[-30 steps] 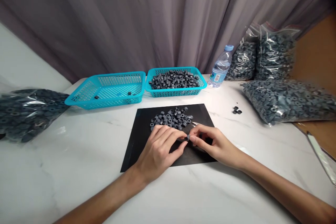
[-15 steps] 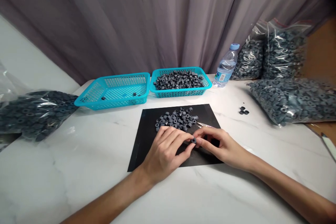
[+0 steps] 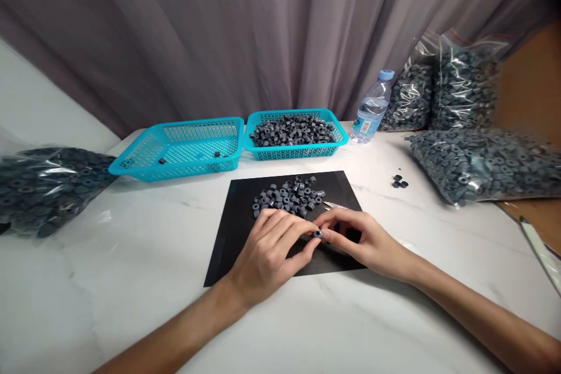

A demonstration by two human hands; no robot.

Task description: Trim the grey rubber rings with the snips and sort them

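Observation:
Between my fingertips is one small dark grey ring-shaped piece point(image 3: 318, 234) with a hole in its middle. My left hand point(image 3: 274, 251) pinches it from the left with thumb and forefinger. From the other side, the thumb and forefinger of my right hand point(image 3: 362, 239) close on it too. Both hands are over a black mat point(image 3: 225, 245). Just beyond them lies a pile of similar grey pieces point(image 3: 284, 197). The pointed metal tips of a tool point(image 3: 331, 205) show beside the pile; my right hand hides the rest of it.
A teal basket point(image 3: 197, 166) with a few pieces stands at back left. Beside it, another basket point(image 3: 293, 153) is full of pieces. A water bottle point(image 3: 372, 108) stands right of them. Clear bags of pieces point(image 3: 491, 163) lie right, another bag point(image 3: 56, 187) left. Several loose black pieces point(image 3: 400, 182) lie apart.
The whole view has shifted slightly, so everything appears a little further left. The ring piece between my fingers is turned a little, its face now catching light. Both hands keep their pinch.

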